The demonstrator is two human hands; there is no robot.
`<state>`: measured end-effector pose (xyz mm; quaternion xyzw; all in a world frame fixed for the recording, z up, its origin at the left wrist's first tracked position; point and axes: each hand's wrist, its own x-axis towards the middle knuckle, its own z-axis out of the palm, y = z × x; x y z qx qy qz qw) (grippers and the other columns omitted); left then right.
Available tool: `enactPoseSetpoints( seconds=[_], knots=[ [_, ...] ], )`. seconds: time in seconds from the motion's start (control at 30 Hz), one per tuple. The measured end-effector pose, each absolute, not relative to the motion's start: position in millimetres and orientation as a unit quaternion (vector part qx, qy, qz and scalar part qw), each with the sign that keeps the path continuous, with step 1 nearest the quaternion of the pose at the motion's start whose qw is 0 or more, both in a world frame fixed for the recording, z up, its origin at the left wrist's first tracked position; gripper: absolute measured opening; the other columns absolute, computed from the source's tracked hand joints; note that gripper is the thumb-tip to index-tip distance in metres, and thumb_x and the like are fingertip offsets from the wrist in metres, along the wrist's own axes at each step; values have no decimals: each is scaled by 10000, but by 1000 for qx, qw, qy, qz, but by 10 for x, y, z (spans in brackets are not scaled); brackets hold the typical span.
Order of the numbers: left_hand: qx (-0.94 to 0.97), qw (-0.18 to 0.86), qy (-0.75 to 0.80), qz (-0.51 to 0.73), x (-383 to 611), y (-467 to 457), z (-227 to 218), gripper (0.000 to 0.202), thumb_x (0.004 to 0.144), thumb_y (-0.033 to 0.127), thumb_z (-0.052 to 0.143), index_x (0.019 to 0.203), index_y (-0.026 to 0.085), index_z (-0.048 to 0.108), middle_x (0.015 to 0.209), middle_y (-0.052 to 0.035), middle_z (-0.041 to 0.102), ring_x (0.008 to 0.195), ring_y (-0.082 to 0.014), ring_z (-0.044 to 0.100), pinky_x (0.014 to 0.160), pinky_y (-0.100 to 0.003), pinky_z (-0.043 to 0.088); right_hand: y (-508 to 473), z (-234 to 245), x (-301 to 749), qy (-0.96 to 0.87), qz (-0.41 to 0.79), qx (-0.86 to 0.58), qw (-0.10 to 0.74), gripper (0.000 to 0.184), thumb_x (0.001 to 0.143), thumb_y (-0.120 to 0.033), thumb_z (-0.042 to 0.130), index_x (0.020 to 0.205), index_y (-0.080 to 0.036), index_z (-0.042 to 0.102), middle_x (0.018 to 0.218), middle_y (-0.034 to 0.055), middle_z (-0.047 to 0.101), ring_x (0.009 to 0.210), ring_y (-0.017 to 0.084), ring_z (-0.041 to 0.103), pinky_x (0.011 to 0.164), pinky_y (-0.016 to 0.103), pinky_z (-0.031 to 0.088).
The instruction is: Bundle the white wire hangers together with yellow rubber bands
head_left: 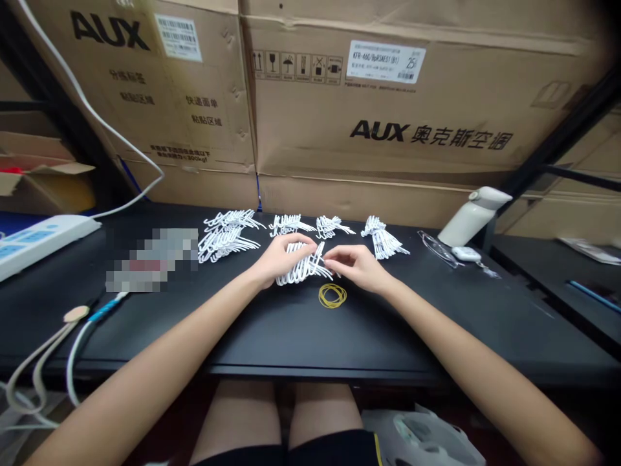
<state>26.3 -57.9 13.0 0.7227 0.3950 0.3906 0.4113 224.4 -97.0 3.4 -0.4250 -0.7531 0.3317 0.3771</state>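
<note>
My left hand point(279, 262) is closed over a bundle of thin white hooks point(297, 270) at the middle of the black table. The hooks lie side by side, their curved ends towards me. At the bundle's right end, the thumb and fingers of my right hand point(359, 266) pinch at the hook tips. Just in front of the bundle lies a small loose heap of yellow rubber bands point(332, 296). Behind my hands, more white hooks lie in groups: a large pile point(228, 236) at left, two smaller ones point(290, 224) point(334, 226) in the middle, and another bundle point(385, 238) at right.
A white bottle point(468, 217) and a white earphone case point(466, 254) stand at the right, beside a pair of glasses point(439, 249). On the left are a power strip point(48, 239), cables point(80, 336) and a blurred-out object point(152, 259). Large cartons point(388, 155) wall off the back.
</note>
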Motion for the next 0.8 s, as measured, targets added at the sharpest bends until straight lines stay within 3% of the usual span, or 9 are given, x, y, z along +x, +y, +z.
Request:
enactPoseSetpoints(
  seconds=[0.5,0.8],
  knots=[
    [759,381,363,383,281,-569,98,241,818,376,534,890,173,642,970,-64,700,996,-229,611,916,-348,445,-1025,59,2209,-804,225,-425,349,203,871,-307,510,866,-161,651,802,49,666,666,149,557,612,259,433],
    [750,393,360,392,281,-558,89,310,821,429,526,859,158,671,937,-64,692,892,-211,607,861,-359,477,-927,60,2352,-860,117,-397,298,202,913,-265,466,879,-165,638,756,27,643,640,124,532,637,240,406]
  ],
)
